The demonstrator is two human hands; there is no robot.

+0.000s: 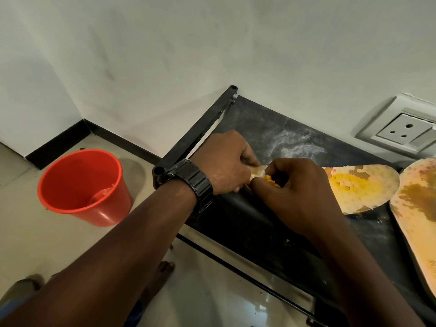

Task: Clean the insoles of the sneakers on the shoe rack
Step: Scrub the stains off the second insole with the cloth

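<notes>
A yellow-orange insole with a flaking, peeling surface lies across the black top of the shoe rack. My left hand, with a black watch on the wrist, pinches its near end. My right hand grips the same end, fingers curled over a torn yellow and white bit of the surface. A second insole, pale with a brown stain, lies to the right, partly cut off by the frame edge.
A red bucket stands on the tiled floor left of the rack. A wall socket sits above the rack at the right. White dust smears the rack top. My bare toes show below.
</notes>
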